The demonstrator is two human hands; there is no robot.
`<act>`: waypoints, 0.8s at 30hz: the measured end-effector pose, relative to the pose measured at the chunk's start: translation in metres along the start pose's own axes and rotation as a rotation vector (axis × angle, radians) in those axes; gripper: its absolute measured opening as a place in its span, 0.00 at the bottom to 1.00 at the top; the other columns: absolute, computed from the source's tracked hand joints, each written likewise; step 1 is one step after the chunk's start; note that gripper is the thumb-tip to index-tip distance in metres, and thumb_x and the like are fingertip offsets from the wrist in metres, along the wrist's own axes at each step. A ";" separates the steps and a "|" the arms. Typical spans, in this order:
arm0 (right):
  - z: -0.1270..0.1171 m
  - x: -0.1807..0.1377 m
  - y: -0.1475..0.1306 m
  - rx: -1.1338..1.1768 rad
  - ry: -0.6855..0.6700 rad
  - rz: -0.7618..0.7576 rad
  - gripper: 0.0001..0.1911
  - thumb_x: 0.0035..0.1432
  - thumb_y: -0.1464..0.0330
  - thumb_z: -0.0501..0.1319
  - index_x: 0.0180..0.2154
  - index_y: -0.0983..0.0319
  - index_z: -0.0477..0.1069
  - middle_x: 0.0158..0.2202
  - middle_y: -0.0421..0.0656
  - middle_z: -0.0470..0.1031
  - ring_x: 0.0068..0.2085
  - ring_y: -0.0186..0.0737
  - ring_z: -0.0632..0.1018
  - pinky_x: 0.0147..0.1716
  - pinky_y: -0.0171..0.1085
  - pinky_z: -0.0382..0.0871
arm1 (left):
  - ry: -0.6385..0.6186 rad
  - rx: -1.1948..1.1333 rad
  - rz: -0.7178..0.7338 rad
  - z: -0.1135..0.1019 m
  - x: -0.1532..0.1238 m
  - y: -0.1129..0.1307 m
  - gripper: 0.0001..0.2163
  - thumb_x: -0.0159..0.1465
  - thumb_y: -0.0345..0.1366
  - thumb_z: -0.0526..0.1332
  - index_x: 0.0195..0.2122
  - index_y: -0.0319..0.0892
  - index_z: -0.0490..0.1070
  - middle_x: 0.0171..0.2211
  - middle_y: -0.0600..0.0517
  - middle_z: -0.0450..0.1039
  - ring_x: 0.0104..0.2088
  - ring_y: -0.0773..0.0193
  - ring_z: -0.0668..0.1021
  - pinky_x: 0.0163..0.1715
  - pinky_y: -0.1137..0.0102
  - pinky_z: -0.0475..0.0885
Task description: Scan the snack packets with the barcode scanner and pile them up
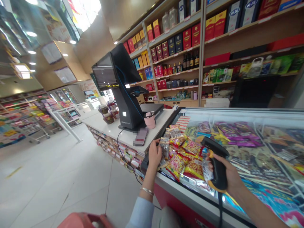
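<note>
My right hand (pixel 229 177) is closed around the grip of a black barcode scanner (pixel 215 161), its head pointing left over a heap of snack packets (pixel 185 156) lying on the glass lid of a chest freezer (pixel 261 148). My left hand (pixel 155 155) is closed on a small snack packet (pixel 164 147) at the left edge of the heap, holding it upright. A thin bracelet sits on my left wrist. The scanner's cable hangs down over the freezer's front edge.
A checkout counter (pixel 123 131) to the left carries a black POS terminal (pixel 123 85), a pink cup (pixel 150 120) and jars (pixel 108 115). Shelves of boxed goods (pixel 190 41) line the back wall. Open tiled floor (pixel 59 177) lies left; something pink (pixel 80 220) shows at the bottom.
</note>
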State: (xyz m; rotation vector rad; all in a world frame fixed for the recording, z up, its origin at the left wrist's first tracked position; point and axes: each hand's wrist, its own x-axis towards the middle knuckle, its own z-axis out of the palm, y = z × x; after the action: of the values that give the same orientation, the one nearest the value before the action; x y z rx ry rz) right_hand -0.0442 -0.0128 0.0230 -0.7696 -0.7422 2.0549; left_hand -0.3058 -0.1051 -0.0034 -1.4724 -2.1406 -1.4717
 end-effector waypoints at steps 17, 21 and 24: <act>-0.002 0.003 -0.005 0.048 0.085 -0.019 0.10 0.37 0.67 0.68 0.25 0.63 0.72 0.21 0.39 0.73 0.18 0.31 0.68 0.12 0.29 0.63 | -0.020 -0.004 -0.100 0.005 0.000 -0.013 0.08 0.65 0.35 0.50 0.44 0.44 0.62 0.45 0.45 0.74 0.45 0.61 0.77 0.47 0.65 0.69; -0.005 0.002 -0.005 0.040 0.085 0.040 0.10 0.39 0.65 0.68 0.26 0.62 0.72 0.20 0.39 0.72 0.16 0.32 0.67 0.10 0.30 0.62 | -0.021 0.001 -0.130 0.004 0.001 -0.010 0.08 0.65 0.36 0.50 0.43 0.44 0.62 0.43 0.46 0.74 0.44 0.62 0.77 0.46 0.65 0.69; -0.007 0.002 -0.005 0.021 0.076 0.047 0.10 0.41 0.64 0.67 0.27 0.62 0.72 0.19 0.39 0.71 0.16 0.33 0.67 0.11 0.32 0.63 | -0.028 -0.006 -0.133 0.003 0.001 -0.010 0.07 0.65 0.36 0.50 0.43 0.44 0.62 0.42 0.46 0.74 0.43 0.62 0.77 0.45 0.66 0.70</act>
State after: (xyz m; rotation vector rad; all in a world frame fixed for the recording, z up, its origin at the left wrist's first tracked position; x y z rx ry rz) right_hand -0.0380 -0.0069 0.0217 -0.8553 -0.6646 2.0597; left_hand -0.3124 -0.1024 -0.0105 -1.3841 -2.2933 -1.5103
